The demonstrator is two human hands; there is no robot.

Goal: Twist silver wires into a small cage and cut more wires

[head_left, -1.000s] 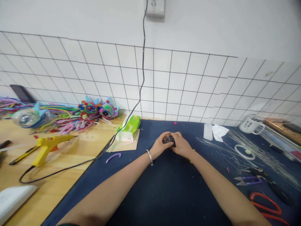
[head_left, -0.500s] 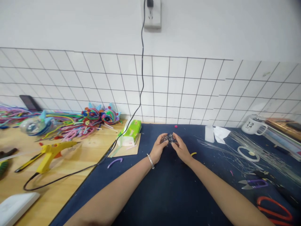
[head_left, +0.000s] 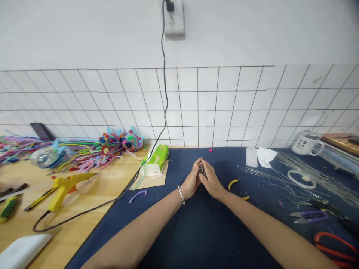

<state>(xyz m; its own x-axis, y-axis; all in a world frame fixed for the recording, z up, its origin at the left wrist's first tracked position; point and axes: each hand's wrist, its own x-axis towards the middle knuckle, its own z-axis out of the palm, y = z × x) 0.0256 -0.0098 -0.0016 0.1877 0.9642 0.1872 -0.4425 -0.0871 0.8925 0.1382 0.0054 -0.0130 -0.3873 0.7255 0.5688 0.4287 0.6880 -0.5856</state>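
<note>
Both my hands are cupped around a small bundle of dark, shiny wire (head_left: 201,170), above the dark blue mat (head_left: 207,228). My left hand (head_left: 192,181), with a silver bangle at the wrist, closes on it from the left. From the right my right hand (head_left: 211,181) wraps it, the fingertips of both hands meeting at the top. Most of the bundle is hidden by the fingers, so its exact shape cannot be made out. Two short yellow curved pieces (head_left: 232,184) lie just right of my right hand. A purple curved piece (head_left: 138,195) lies to the left.
On the wooden table at left lie a yellow glue gun (head_left: 60,188), a cutter knife (head_left: 40,199) and colourful pipe cleaners (head_left: 95,160). A green tissue pack (head_left: 158,157) stands behind. At right are loose wires (head_left: 311,175), purple snips (head_left: 310,216), orange-handled scissors (head_left: 333,239) and a white mug (head_left: 305,145).
My hands have drawn closer together and now cover more of the wire bundle. The view has shifted slightly, and a second yellow piece shows beside my right arm.
</note>
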